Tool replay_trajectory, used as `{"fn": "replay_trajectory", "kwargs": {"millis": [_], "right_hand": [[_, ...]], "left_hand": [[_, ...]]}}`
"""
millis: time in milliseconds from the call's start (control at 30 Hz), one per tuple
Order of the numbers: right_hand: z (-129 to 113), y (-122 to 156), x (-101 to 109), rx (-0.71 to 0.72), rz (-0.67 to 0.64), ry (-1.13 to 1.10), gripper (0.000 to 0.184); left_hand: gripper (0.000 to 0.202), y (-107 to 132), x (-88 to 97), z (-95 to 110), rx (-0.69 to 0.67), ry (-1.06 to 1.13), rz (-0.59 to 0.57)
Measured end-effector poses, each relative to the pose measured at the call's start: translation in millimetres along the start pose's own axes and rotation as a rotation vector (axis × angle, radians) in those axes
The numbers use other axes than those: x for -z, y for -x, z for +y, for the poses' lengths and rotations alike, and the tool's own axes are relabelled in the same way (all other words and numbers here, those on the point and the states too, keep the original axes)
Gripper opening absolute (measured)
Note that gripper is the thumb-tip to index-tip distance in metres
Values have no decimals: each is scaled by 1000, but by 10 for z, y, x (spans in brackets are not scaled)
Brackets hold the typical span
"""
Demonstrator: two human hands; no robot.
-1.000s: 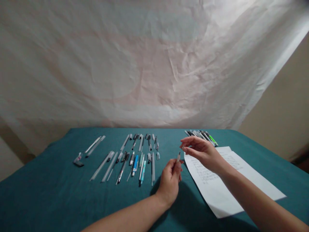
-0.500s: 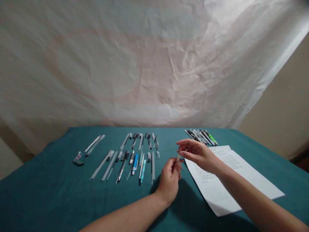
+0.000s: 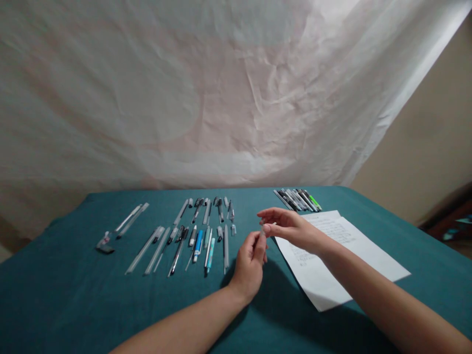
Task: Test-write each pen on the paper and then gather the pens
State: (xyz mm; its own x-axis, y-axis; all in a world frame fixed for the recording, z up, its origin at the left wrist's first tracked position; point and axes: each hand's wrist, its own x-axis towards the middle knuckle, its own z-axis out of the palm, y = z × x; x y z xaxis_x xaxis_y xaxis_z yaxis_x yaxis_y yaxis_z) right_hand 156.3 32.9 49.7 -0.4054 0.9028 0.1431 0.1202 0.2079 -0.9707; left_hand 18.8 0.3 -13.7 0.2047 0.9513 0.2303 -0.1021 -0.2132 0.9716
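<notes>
My left hand [image 3: 250, 263] is curled round a slim pale pen [image 3: 262, 235] that it holds upright over the teal tablecloth [image 3: 73, 305]. My right hand [image 3: 289, 227] hovers just right of it, thumb and forefinger pinched at the pen's top end; what they grip there is too small to name. Both hands meet near the table's middle, beside the left edge of a white sheet of paper [image 3: 354, 250] with handwriting.
Several pens and pen parts [image 3: 199, 231] lie in rows left of my hands. Two long clear barrels [image 3: 129, 220] and a small dark piece [image 3: 104, 244] sit further left. A bunch of dark pens [image 3: 297, 199] lies at the back right. A creased white sheet hangs behind.
My right hand has come down and left until its fingertips meet the top of the pen in my left hand. The view has shifted slightly to the right.
</notes>
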Motion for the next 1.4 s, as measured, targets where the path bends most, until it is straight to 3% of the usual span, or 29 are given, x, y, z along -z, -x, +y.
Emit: {"fn": "replay_trajectory", "kwargs": {"millis": [200,500,767,1000,1267,1400], "right_hand": [[-13,-11,50,-34,-90,-33,35],[151,-61,-28,-5,12,-115,21],[54,-42,-29,6,-16,-58,33],[144,-59,-55,10,78,-90,22],[78,-53,-64,7,-6,-29,33],[131,-63,-83,7,64,-50,27]], "left_hand": [[28,-3,5,-3,8,29,-5],[28,-12,10,-8,16,46,3],[32,-31,18,-29,32,51,15],[32,-26,25,-11,42,62,2],[33,-40,17,-18,33,68,24],[33,-36,21,-16,40,68,9]]}}
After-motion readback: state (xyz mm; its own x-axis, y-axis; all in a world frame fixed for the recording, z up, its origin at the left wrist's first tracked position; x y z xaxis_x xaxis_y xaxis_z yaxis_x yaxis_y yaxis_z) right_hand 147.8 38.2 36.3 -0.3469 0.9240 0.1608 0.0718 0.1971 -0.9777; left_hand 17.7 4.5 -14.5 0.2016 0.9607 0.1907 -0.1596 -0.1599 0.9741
